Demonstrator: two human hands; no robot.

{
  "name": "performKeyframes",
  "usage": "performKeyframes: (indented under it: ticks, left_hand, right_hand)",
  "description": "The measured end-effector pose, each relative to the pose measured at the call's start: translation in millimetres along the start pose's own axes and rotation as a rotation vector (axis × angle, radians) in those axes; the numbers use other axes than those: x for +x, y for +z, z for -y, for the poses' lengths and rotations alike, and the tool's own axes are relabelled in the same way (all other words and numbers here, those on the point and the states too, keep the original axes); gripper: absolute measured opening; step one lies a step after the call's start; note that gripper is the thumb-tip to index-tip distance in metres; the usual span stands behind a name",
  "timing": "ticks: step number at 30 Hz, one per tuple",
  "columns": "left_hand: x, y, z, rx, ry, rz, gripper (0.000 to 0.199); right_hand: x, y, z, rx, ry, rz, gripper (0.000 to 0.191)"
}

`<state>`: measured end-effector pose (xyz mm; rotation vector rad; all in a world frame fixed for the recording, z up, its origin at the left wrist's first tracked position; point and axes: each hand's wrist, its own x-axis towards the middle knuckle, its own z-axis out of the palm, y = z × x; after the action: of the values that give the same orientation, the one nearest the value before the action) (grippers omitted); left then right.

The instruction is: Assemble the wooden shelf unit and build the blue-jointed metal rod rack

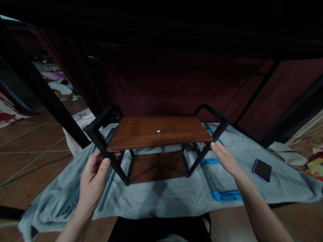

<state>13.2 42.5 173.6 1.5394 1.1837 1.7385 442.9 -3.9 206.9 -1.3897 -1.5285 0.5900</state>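
A small two-tier shelf with brown wood-grain boards and a black metal frame stands upright on a grey blanket. Its lower board lies close to the blanket. A small white spot shows on the top board. My left hand is closed around the left front leg, thumb in front and fingertips behind, just below the top board. On the other side, my right hand grips the right front leg near the board's corner, with some fingers hidden behind it.
Grey metal tubes lie on the blanket at left. Blue-edged pieces lie at right, near a phone. Black posts and a dark red curtain stand around, with a dark surface overhead.
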Motion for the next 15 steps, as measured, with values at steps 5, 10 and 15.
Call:
performKeyframes:
  ticks: [5,10,15]
  left_hand:
    - [11.6,5.6,-27.7,0.210,0.109,-0.161,0.041]
    - [22.3,8.2,-38.3,0.218,0.162,-0.154,0.038]
    - [26.2,5.7,-36.3,0.262,0.194,-0.153,0.034]
  right_hand:
    - [3.2,3.3,4.6,0.011,-0.039,-0.058,0.047]
    - [7.5,1.9,12.5,-0.018,-0.088,-0.205,0.038]
    - [10.6,1.1,18.5,-0.083,-0.124,-0.275,0.032]
